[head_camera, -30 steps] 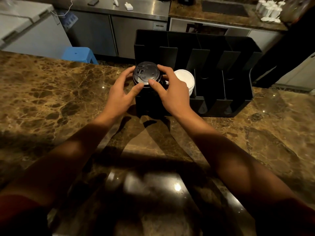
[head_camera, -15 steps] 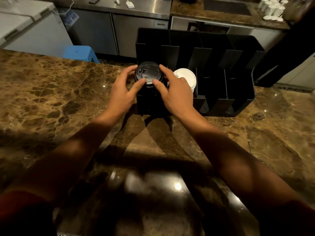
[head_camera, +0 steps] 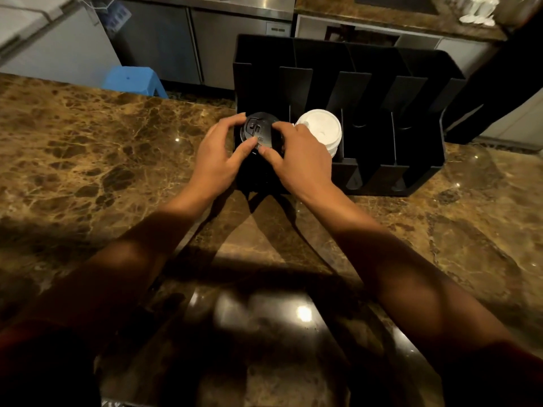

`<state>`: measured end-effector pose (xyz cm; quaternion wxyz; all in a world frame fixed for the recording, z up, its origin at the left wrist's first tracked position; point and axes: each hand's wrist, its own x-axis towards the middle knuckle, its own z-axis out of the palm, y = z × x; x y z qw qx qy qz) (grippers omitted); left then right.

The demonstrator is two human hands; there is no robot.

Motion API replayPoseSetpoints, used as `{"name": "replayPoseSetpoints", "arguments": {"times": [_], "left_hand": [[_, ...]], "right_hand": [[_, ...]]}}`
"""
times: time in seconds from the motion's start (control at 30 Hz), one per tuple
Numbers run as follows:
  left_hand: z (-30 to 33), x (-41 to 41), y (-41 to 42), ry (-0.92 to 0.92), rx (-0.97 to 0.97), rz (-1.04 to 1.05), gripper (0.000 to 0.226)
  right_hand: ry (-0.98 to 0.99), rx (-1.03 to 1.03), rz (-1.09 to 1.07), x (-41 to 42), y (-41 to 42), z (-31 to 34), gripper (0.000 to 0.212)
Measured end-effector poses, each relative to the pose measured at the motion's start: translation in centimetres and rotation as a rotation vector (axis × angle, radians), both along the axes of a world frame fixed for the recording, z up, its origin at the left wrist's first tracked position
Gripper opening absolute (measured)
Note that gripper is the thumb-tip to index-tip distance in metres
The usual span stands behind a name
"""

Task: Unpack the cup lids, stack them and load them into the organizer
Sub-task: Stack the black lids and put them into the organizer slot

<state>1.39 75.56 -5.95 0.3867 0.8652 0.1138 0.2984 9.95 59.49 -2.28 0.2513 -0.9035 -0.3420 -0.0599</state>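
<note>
A black organizer (head_camera: 417, 118) with several slots stands on the marble counter. In its leftmost slot sits a stack of black cup lids (head_camera: 257, 129). My left hand (head_camera: 216, 158) grips the stack from the left and my right hand (head_camera: 296, 158) grips it from the right, both thumbs on the top lid's near edge. The lower part of the stack is hidden in the dark slot. A stack of white cup lids (head_camera: 321, 129) fills the second slot, just right of my right hand.
The brown marble counter (head_camera: 97, 160) spreads around the organizer. The two right slots (head_camera: 367, 142) of the organizer hold nothing. Beyond the counter are a blue stool (head_camera: 132, 80), steel cabinets (head_camera: 223, 45) and a white appliance (head_camera: 44, 39).
Both hands have pressed the black lid stack lower into the leftmost slot. The view has tilted slightly downward toward the organizer.
</note>
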Motion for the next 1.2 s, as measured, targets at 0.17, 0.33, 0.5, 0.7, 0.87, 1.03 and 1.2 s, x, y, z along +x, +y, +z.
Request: {"name": "replayPoseSetpoints", "arguments": {"times": [0.17, 0.33, 0.5, 0.7, 0.87, 1.03, 1.2], "left_hand": [[-0.1, 0.0, 0.3, -0.005, 0.085, 0.016, 0.048], [0.3, 0.0, 1.1, 0.041, 0.194, 0.011, 0.040], [0.4, -0.2, 1.5, 0.087, 0.389, 0.019, 0.051], [0.0, -0.2, 1.1, 0.127, 0.381, 0.025, 0.064], [0.7, -0.1, 0.7, 0.070, 0.347, 0.001, 0.056], [1.5, 0.0, 0.2, 0.081, 0.419, -0.033, 0.042], [1.5, 0.0, 0.1, 0.084, 0.445, -0.044, 0.037]], "right_hand": [[0.001, -0.025, 0.024, 0.0, 0.3, 0.2, 0.061], [0.028, 0.078, -0.016, 0.8, -0.3, 0.3, 0.065], [-0.004, 0.025, -0.032, 0.6, -0.9, -0.3, 0.064], [-0.013, 0.011, -0.032, 0.5, -0.7, 0.2, 0.058], [0.045, 0.142, -0.018, 0.4, -0.9, 1.0, 0.043], [-0.132, 0.297, -0.067, 0.7, -2.4, 1.5, 0.023], [-0.165, 0.050, -0.084, 2.5, -4.8, 0.5, 0.040]]}}
